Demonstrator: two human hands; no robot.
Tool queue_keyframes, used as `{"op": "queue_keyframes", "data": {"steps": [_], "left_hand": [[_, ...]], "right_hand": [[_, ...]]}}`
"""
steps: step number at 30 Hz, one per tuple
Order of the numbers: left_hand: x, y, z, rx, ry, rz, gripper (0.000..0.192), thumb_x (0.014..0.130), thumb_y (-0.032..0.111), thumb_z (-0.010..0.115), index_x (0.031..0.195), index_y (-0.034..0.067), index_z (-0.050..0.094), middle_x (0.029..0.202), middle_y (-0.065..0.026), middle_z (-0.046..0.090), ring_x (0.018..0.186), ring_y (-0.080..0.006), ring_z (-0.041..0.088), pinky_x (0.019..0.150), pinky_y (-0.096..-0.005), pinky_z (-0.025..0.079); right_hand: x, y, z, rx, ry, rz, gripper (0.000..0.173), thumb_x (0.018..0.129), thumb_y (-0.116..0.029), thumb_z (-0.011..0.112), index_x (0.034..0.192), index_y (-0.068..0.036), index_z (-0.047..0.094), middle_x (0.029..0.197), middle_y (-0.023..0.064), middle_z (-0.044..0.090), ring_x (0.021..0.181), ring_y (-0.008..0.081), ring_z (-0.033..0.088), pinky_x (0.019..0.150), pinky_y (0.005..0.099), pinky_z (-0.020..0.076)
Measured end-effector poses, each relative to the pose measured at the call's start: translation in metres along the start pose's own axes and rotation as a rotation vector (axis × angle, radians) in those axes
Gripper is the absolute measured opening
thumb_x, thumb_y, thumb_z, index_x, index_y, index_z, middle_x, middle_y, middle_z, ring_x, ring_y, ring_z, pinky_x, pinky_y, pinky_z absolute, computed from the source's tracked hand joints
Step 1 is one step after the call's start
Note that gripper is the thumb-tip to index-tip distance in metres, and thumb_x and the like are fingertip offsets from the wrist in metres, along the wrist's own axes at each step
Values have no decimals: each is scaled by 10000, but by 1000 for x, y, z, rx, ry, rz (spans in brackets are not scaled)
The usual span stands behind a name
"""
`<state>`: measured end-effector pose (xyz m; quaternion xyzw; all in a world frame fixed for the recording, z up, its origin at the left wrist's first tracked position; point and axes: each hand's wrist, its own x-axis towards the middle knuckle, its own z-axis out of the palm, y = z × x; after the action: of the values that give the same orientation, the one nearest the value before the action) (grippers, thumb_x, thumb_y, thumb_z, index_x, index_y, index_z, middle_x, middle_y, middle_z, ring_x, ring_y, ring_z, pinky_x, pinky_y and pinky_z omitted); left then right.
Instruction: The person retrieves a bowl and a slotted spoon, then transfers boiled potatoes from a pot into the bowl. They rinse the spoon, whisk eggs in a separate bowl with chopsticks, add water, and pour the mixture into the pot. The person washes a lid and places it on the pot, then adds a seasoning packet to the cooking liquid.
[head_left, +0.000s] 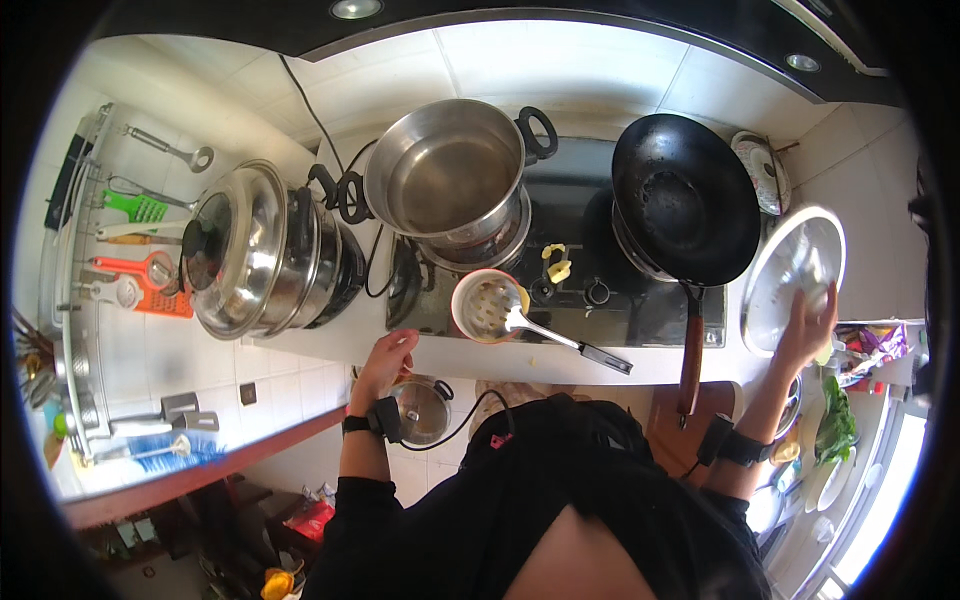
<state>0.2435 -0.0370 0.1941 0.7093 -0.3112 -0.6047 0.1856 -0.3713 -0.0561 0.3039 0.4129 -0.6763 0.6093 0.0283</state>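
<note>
My right hand (808, 330) is at a round glass pot lid (776, 277) with a metal rim, its fingers around the middle of the lid; the knob is hidden. The lid is tilted up beside the black wok (679, 206). My left hand (388, 362) hovers empty by the counter's front edge, fingers loosely curled. Between the hands, a slotted metal skimmer (517, 319) rests across a small bowl (459, 311) at the cooktop's front edge. Behind the bowl, a steel pot (457, 176) holding clear liquid stands on the left burner.
A lidded steel steamer pot (255, 247) stands left of the cooktop (570, 202). Yellowish food pieces (559, 271) lie near the knobs. The wok's wooden handle (691, 360) juts past the counter edge. Utensils hang from a wall rail (82, 300). Leafy greens (834, 427) lie at right.
</note>
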Motion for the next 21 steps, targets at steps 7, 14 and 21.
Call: {"op": "queue_keyframes", "data": {"steps": [7,14,21], "left_hand": [[35,-13,-48,-10,-174,103,406,917,342,613,1202,56,576,677,6,550,591,-78,528,521,-236,465],[38,-54,-96,-107,-187,83,376,937,317,593,1221,72,574,618,-15,551,516,-90,529,492,-235,458],[40,-79,-130,-149,-126,9,377,936,314,588,1218,64,582,589,-11,551,480,-89,528,450,-230,440]], "right_hand": [[-34,-177,173,-208,-641,-362,548,685,-97,720,1215,-41,590,1256,160,555,1180,316,510,1008,389,405],[-97,-231,321,-108,-1009,-481,562,686,-119,713,1227,-39,581,1252,172,536,1143,363,488,1008,415,394],[-130,-235,366,-178,-1103,-435,572,694,-152,707,1241,-58,569,1250,159,498,1137,364,452,1013,428,381]]}}
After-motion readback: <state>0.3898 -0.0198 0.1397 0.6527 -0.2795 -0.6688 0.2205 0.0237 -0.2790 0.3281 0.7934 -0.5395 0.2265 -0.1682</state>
